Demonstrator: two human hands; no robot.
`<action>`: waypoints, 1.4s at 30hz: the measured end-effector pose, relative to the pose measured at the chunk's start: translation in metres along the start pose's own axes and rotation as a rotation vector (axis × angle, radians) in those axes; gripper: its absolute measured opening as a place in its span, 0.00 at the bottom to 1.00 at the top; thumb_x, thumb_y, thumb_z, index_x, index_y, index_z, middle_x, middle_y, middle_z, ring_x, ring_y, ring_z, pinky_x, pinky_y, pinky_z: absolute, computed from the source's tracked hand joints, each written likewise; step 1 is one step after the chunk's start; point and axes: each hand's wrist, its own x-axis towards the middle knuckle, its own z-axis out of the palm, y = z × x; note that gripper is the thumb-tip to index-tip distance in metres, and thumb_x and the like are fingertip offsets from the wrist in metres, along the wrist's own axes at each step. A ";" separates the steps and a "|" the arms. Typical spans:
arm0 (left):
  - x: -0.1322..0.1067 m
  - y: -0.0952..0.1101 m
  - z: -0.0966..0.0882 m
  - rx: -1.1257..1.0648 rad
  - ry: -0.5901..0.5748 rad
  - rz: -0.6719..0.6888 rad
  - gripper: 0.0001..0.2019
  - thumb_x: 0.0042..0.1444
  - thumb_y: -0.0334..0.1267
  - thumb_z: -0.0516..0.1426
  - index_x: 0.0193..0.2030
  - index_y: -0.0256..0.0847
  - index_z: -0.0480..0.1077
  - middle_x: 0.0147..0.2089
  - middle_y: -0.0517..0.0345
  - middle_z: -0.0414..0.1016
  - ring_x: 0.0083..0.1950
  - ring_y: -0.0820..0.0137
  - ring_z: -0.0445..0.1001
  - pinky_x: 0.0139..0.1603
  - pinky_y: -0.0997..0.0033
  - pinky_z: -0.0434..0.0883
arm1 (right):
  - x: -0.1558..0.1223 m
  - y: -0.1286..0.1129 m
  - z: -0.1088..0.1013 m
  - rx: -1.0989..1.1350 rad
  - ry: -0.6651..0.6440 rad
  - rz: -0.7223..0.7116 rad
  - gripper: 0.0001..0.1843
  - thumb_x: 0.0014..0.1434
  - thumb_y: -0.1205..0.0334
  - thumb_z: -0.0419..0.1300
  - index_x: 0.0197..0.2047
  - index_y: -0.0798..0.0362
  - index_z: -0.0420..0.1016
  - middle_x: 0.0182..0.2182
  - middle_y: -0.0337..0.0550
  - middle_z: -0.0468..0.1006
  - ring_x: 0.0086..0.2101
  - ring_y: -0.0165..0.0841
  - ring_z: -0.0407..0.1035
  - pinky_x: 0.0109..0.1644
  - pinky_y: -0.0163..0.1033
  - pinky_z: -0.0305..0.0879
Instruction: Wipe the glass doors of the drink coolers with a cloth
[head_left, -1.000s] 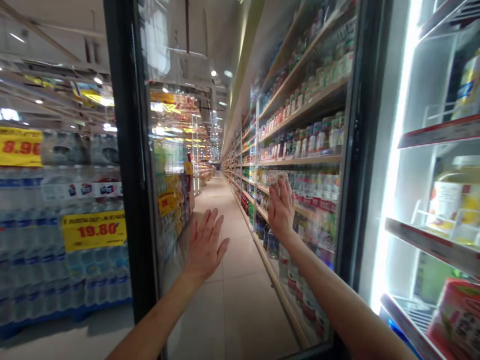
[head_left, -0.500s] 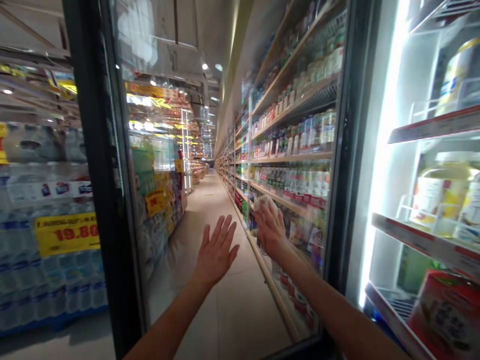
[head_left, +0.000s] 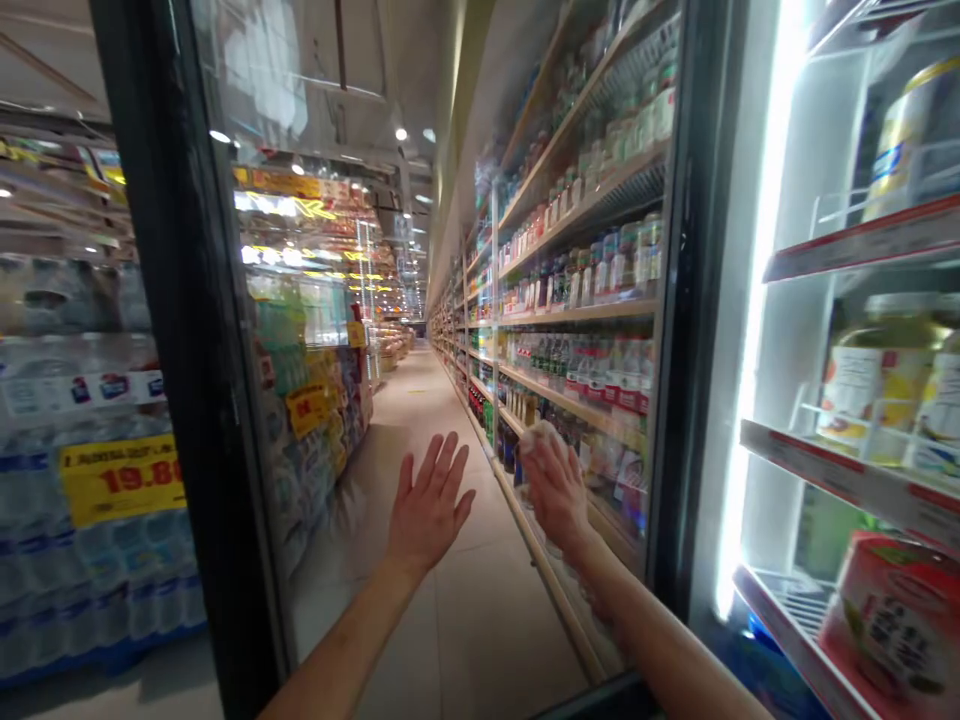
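Both bare forearms reach forward from the bottom edge, elbows slightly bent. The left hand (head_left: 429, 505) is raised palm-forward, with fingers spread wide and pointing up and a bit right. Its palm is flat on the pane of the black-framed glass cooler door (head_left: 180, 380), low in the middle of the glass.

The right hand (head_left: 556, 488) is just beside it to the right, at about the same height, with the back of the hand toward the camera. Its fingers are together and lightly curled over a crumpled whitish cloth (head_left: 534, 438), pressing it against the same pane. The hands are near each other but not touching.

The cloth shows above the right fingertips. Most of it is hidden under the hand, and it is blurred. It lies on the lower right part of the glass, near the door's right frame bar but apart from it, and right of the left hand.

The door stands open, at an angle to the lit cooler on the right. Through the glass are a pale tiled aisle floor (head_left: 450, 620) and long wooden shelves of bottles (head_left: 585, 330). Left of the door frame are stacked packs of water bottles (head_left: 90, 580) with a yellow price sign (head_left: 120, 478).

Right of the door are bright white cooler shelves (head_left: 847, 470). They hold yellow jars with white labels (head_left: 877, 380) and, lower down, a red printed pack (head_left: 892, 610).
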 end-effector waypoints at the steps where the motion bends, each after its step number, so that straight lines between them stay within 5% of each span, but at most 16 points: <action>1: 0.000 0.001 0.000 0.006 -0.001 0.003 0.32 0.58 0.41 0.52 0.67 0.40 0.46 0.62 0.46 0.62 0.68 0.64 0.52 0.69 0.55 0.40 | 0.000 0.008 -0.002 -0.031 0.069 0.102 0.29 0.60 0.70 0.48 0.64 0.46 0.54 0.65 0.45 0.53 0.65 0.41 0.44 0.64 0.55 0.49; 3: 0.001 0.003 0.000 0.015 0.008 0.001 0.31 0.58 0.41 0.52 0.67 0.39 0.48 0.62 0.45 0.63 0.67 0.63 0.53 0.69 0.55 0.39 | 0.003 0.018 -0.003 -0.077 0.181 0.301 0.29 0.61 0.70 0.46 0.66 0.47 0.51 0.67 0.48 0.47 0.65 0.43 0.42 0.63 0.59 0.49; 5: 0.001 0.005 0.000 0.017 0.021 -0.015 0.30 0.58 0.41 0.52 0.66 0.38 0.49 0.61 0.44 0.63 0.67 0.63 0.53 0.69 0.54 0.39 | 0.005 0.011 -0.002 -0.074 0.168 0.343 0.30 0.62 0.69 0.45 0.66 0.49 0.50 0.67 0.49 0.46 0.65 0.44 0.41 0.63 0.59 0.48; 9: 0.000 0.008 0.001 0.018 0.007 -0.047 0.30 0.59 0.41 0.52 0.67 0.38 0.49 0.62 0.44 0.62 0.67 0.62 0.53 0.69 0.53 0.38 | -0.009 -0.022 0.003 0.037 -0.115 -0.041 0.29 0.60 0.69 0.47 0.65 0.48 0.54 0.63 0.45 0.58 0.65 0.40 0.43 0.66 0.53 0.48; 11: -0.002 0.009 0.002 0.018 -0.011 -0.052 0.30 0.59 0.40 0.51 0.67 0.39 0.48 0.62 0.44 0.61 0.67 0.62 0.53 0.69 0.52 0.38 | -0.017 -0.018 0.001 0.034 -0.112 -0.100 0.29 0.60 0.70 0.48 0.64 0.46 0.56 0.63 0.43 0.59 0.65 0.38 0.45 0.66 0.52 0.48; 15: -0.003 0.013 0.002 0.019 -0.019 -0.089 0.29 0.59 0.41 0.50 0.67 0.40 0.49 0.63 0.44 0.61 0.67 0.61 0.53 0.68 0.51 0.39 | -0.014 0.008 -0.003 -0.091 0.156 0.316 0.29 0.62 0.69 0.45 0.65 0.48 0.52 0.67 0.49 0.47 0.65 0.44 0.43 0.62 0.60 0.51; 17: -0.003 0.015 0.003 0.032 -0.016 -0.094 0.29 0.59 0.42 0.50 0.66 0.39 0.50 0.62 0.43 0.61 0.68 0.61 0.52 0.68 0.50 0.37 | -0.008 0.002 -0.001 -0.084 0.162 0.374 0.29 0.62 0.68 0.44 0.66 0.49 0.51 0.67 0.51 0.47 0.65 0.46 0.42 0.61 0.62 0.52; 21: -0.004 0.015 0.002 0.052 -0.023 -0.070 0.28 0.58 0.45 0.52 0.64 0.39 0.54 0.63 0.42 0.60 0.68 0.59 0.50 0.68 0.47 0.37 | -0.010 -0.025 0.005 0.014 -0.084 -0.004 0.27 0.60 0.68 0.50 0.62 0.45 0.59 0.64 0.44 0.57 0.64 0.42 0.45 0.64 0.56 0.51; 23: -0.005 0.014 0.002 0.049 -0.036 -0.065 0.27 0.58 0.45 0.52 0.63 0.40 0.57 0.63 0.42 0.60 0.68 0.58 0.51 0.68 0.47 0.38 | -0.017 -0.016 0.003 0.002 -0.099 -0.041 0.27 0.59 0.69 0.50 0.61 0.43 0.61 0.64 0.42 0.57 0.64 0.41 0.46 0.64 0.54 0.51; 27: -0.008 0.014 0.002 0.054 -0.050 -0.059 0.25 0.58 0.45 0.52 0.62 0.41 0.59 0.63 0.43 0.61 0.68 0.58 0.53 0.68 0.48 0.39 | -0.022 0.024 -0.005 -0.109 0.159 0.365 0.28 0.62 0.69 0.46 0.65 0.47 0.54 0.67 0.48 0.44 0.65 0.44 0.43 0.62 0.60 0.52; 29: -0.009 0.014 0.003 0.053 -0.043 -0.061 0.25 0.58 0.45 0.52 0.62 0.40 0.60 0.62 0.43 0.62 0.67 0.58 0.53 0.68 0.47 0.39 | -0.021 0.022 -0.004 -0.100 0.202 0.425 0.28 0.62 0.68 0.45 0.66 0.48 0.51 0.68 0.48 0.42 0.65 0.44 0.42 0.62 0.62 0.51; 33: -0.009 0.014 0.003 0.059 -0.052 -0.068 0.26 0.58 0.45 0.52 0.62 0.40 0.59 0.63 0.42 0.61 0.67 0.58 0.54 0.68 0.48 0.38 | -0.026 -0.012 0.002 0.015 -0.016 0.103 0.30 0.61 0.69 0.48 0.66 0.44 0.51 0.66 0.44 0.49 0.65 0.44 0.43 0.63 0.57 0.52; 35: -0.010 0.014 0.002 0.062 -0.060 -0.074 0.26 0.58 0.46 0.52 0.62 0.41 0.59 0.63 0.43 0.61 0.67 0.58 0.54 0.68 0.49 0.38 | -0.032 -0.010 0.001 0.016 -0.043 0.049 0.32 0.60 0.70 0.49 0.66 0.43 0.50 0.66 0.43 0.50 0.65 0.43 0.44 0.63 0.56 0.53; 40: -0.011 0.017 0.004 0.042 -0.037 -0.087 0.26 0.59 0.47 0.51 0.62 0.41 0.59 0.62 0.44 0.62 0.67 0.59 0.54 0.68 0.50 0.38 | -0.033 0.030 -0.008 -0.105 0.198 0.444 0.30 0.63 0.69 0.45 0.67 0.47 0.47 0.67 0.49 0.45 0.65 0.43 0.42 0.63 0.60 0.51; 42: -0.012 0.018 0.006 0.033 -0.031 -0.107 0.26 0.58 0.48 0.51 0.62 0.41 0.60 0.62 0.45 0.62 0.67 0.59 0.54 0.68 0.50 0.38 | -0.032 0.021 -0.006 -0.073 0.189 0.438 0.30 0.63 0.69 0.45 0.67 0.49 0.46 0.67 0.49 0.44 0.65 0.44 0.40 0.63 0.61 0.50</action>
